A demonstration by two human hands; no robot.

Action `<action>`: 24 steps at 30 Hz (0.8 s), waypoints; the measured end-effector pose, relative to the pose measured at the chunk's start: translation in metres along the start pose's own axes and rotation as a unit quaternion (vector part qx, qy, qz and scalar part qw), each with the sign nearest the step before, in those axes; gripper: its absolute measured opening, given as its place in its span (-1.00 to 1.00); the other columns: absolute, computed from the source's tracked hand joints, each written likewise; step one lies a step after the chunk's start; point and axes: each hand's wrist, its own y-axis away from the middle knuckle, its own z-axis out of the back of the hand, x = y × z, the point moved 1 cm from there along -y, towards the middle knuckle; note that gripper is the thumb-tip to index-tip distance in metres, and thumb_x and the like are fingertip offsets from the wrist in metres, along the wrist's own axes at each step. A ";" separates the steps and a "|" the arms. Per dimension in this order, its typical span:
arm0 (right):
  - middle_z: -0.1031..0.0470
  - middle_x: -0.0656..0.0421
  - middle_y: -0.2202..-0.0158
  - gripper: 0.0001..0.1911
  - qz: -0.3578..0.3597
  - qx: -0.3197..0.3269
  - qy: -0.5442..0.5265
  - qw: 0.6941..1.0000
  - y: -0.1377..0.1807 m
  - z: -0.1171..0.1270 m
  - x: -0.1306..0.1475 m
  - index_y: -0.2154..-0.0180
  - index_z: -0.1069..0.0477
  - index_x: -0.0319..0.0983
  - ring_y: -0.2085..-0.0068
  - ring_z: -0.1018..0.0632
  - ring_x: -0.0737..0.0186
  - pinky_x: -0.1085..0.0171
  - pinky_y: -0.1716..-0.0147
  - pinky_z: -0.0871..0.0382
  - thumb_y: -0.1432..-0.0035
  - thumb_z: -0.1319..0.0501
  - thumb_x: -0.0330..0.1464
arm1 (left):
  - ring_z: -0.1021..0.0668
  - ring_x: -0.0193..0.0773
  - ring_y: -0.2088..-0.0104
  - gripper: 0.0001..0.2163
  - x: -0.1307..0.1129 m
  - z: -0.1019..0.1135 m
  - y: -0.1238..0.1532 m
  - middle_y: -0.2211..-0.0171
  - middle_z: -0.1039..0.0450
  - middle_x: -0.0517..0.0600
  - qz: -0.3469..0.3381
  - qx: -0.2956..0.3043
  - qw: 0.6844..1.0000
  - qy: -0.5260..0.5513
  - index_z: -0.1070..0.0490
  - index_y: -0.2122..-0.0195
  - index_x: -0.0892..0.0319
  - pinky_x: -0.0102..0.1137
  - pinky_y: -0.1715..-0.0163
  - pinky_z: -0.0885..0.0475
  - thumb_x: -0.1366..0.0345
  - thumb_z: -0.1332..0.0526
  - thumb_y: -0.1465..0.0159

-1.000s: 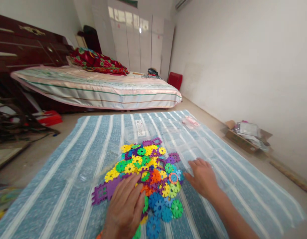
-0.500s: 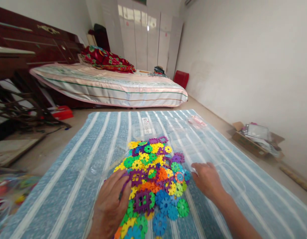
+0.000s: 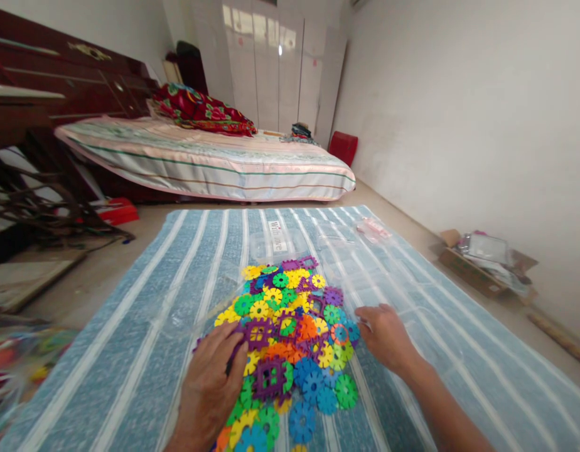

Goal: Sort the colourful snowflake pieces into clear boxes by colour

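Note:
A heap of flat plastic interlocking pieces lies on the striped cloth. Among them are notched discs such as a yellow disc, a blue disc and a green disc, plus purple square frames. Resting against the heap's left side, my left hand is open, its fingertips over purple pieces. At the right edge my right hand is open with bent fingers pointing at the heap, close to a blue disc. Its lower fingers are partly hidden.
Clear plastic bags spread over the cloth around the heap, and a lettered clear pouch lies behind it. A cardboard box stands on the floor at right. Beyond is a bed; at lower left are colourful bagged items.
My right hand has moved slightly left, closer to the heap. A purple piece at the heap's upper right has shifted inward. My left hand has barely moved.

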 end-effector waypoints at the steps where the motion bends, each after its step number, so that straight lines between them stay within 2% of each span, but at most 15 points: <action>1: -0.57 0.12 0.29 -0.74 0.003 -0.001 -0.003 1.000 0.000 0.000 -0.001 0.27 -0.47 -0.20 0.16 -0.53 0.17 0.17 -0.05 -0.06 -0.15 -0.02 -0.48 | -0.51 -0.09 0.11 -0.86 0.000 0.000 0.000 0.17 -0.47 0.15 0.001 0.002 1.000 0.001 -0.38 0.21 0.21 -0.16 0.07 -0.44 0.29 -0.10 -0.27; 5: -0.57 0.09 0.26 -0.74 0.014 -0.028 -0.002 1.000 0.002 0.000 -0.002 0.21 -0.48 -0.21 0.15 -0.53 0.13 0.12 -0.04 -0.12 -0.14 -0.05 -0.48 | -0.51 -0.10 0.11 -0.85 0.000 -0.002 0.002 0.17 -0.48 0.13 0.013 0.003 1.000 0.008 -0.38 0.21 0.20 -0.17 0.06 -0.43 0.28 -0.10 -0.27; 9: -0.53 0.02 0.21 -0.77 0.051 -0.162 0.004 0.985 0.014 0.001 0.004 0.17 -0.47 -0.24 0.15 -0.49 0.04 0.08 0.05 -0.24 -0.14 -0.12 -0.42 | -0.51 -0.10 0.09 -0.83 0.004 -0.003 0.004 0.18 -0.47 0.13 0.041 0.003 0.999 0.016 -0.39 0.20 0.21 -0.17 0.04 -0.43 0.27 -0.10 -0.27; 11: -0.52 0.03 0.23 -0.81 0.092 -0.228 -0.025 0.969 0.024 0.000 0.011 0.23 -0.47 -0.24 0.17 -0.48 0.07 0.11 0.09 -0.27 -0.18 -0.10 -0.40 | -0.50 -0.08 0.08 -0.81 0.006 -0.004 0.005 0.16 -0.47 0.15 0.063 0.004 0.998 0.019 -0.41 0.20 0.23 -0.16 0.02 -0.42 0.25 -0.10 -0.27; 13: -0.52 0.07 0.26 -0.80 0.126 -0.256 -0.075 0.955 0.035 -0.004 0.020 0.27 -0.45 -0.22 0.19 -0.48 0.14 0.19 0.13 -0.31 -0.23 -0.05 -0.41 | -0.50 -0.07 0.07 -0.79 0.008 -0.004 0.006 0.15 -0.47 0.17 0.084 0.007 0.996 0.019 -0.42 0.21 0.24 -0.15 0.01 -0.41 0.24 -0.09 -0.27; 17: -0.50 0.13 0.30 -0.77 0.113 -0.200 -0.144 0.962 0.055 -0.017 0.037 0.25 -0.44 -0.20 0.25 -0.49 0.24 0.31 0.24 -0.35 -0.26 -0.02 -0.45 | -0.51 -0.07 0.09 -0.76 0.011 -0.005 0.007 0.16 -0.48 0.17 0.113 0.011 0.993 0.023 -0.44 0.22 0.25 -0.15 0.01 -0.42 0.20 -0.08 -0.27; 21: -0.50 0.12 0.29 -0.77 0.061 -0.136 -0.123 0.981 0.066 -0.031 0.046 0.25 -0.45 -0.20 0.25 -0.49 0.20 0.28 0.22 -0.37 -0.22 -0.03 -0.49 | -0.52 -0.07 0.08 -0.74 0.013 -0.006 0.009 0.16 -0.49 0.18 0.134 0.022 0.990 0.023 -0.45 0.23 0.25 -0.15 -0.01 -0.41 0.19 -0.08 -0.26; 24: -0.50 0.09 0.25 -0.75 0.020 -0.125 -0.085 0.988 0.063 -0.038 0.048 0.21 -0.44 -0.22 0.20 -0.48 0.16 0.26 0.20 -0.37 -0.21 -0.02 -0.52 | -0.52 -0.09 0.08 -0.75 0.013 -0.007 0.009 0.15 -0.50 0.16 0.140 0.024 0.990 0.023 -0.46 0.24 0.23 -0.17 -0.01 -0.41 0.18 -0.09 -0.26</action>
